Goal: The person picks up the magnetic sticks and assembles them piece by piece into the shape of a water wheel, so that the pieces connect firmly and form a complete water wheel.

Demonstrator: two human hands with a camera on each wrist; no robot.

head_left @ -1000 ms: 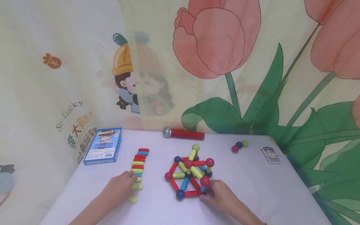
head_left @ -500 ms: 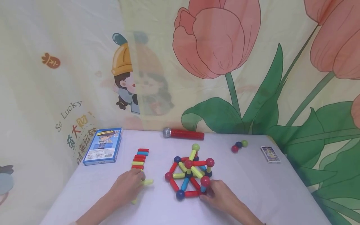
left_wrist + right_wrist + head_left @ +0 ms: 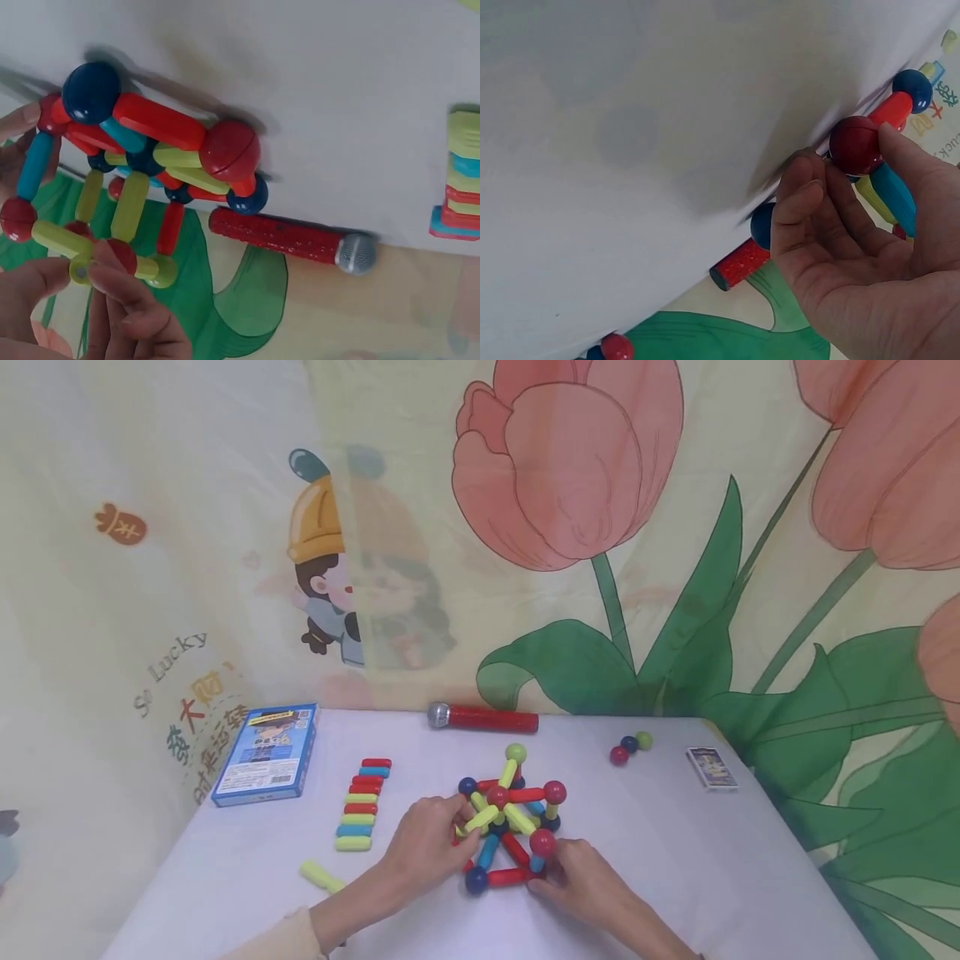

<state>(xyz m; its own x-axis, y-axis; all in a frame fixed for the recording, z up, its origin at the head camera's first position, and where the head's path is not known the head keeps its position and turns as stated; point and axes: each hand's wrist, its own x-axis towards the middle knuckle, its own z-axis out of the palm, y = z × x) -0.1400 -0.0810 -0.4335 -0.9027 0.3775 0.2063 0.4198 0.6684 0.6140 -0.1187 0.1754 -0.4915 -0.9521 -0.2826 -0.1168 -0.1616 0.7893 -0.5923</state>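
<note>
The rod-and-ball frame [image 3: 506, 814] stands mid-table, directly ahead of both hands. The left hand [image 3: 429, 842] pinches a yellow-green rod [image 3: 482, 817] at the frame's left side, its long axis slanting up and rightward into the frame. The right hand [image 3: 576, 881] pinches the frame's near-right corner under a red ball [image 3: 542, 842].

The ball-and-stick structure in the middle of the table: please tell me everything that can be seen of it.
The ball-and-stick structure stands on the white table. It is built of glossy, plastic-looking short rods in red, yellow-green and blue, joined at red and dark blue balls, with one green ball on top. The base lies flat; upper rods rise at angles. The left hand pinches a yellow-green rod at its left side. The right hand holds the front right corner at a red ball.
</note>
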